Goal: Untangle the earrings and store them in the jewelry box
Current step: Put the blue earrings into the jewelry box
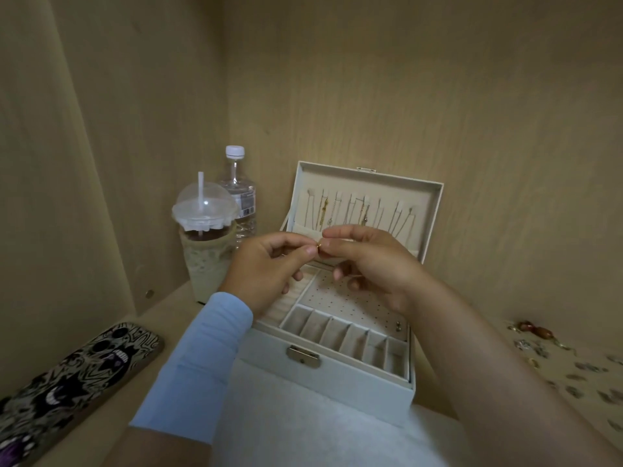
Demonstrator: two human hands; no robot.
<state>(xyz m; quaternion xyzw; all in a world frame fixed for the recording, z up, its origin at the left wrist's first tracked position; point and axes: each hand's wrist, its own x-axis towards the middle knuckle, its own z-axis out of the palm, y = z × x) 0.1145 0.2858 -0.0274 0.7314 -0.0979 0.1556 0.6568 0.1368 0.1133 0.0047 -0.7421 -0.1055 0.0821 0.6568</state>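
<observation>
The person's left hand (266, 267) and right hand (371, 267) meet in the air over the open jewelry box (337, 382). The thumb and first finger of each hand are pinched tight on one tiny gold earring (318, 245). It is too small to tell if a second piece is hooked onto it.

The box sits on the desk (108, 429) right under the hands. Its holed board (337, 294) is nearly bare, with one little earring (398, 326) stuck in at its 4 o'clock corner. A pile of loose earrings (546, 352) waits on the desk at 3 o'clock from the box, well apart from it. So most of the job is likely not done yet.

What could go wrong? The earring is tiny and smooth. If the fingers pull too hard or slip, it could pop out and fall. It might land in the box, or bounce off to where it is hard to find. A hard tug could also bend the thin hook. A drink cup (205, 251) stands at 10 o'clock from the box, near the left hand, and a quick elbow could tip it.
</observation>
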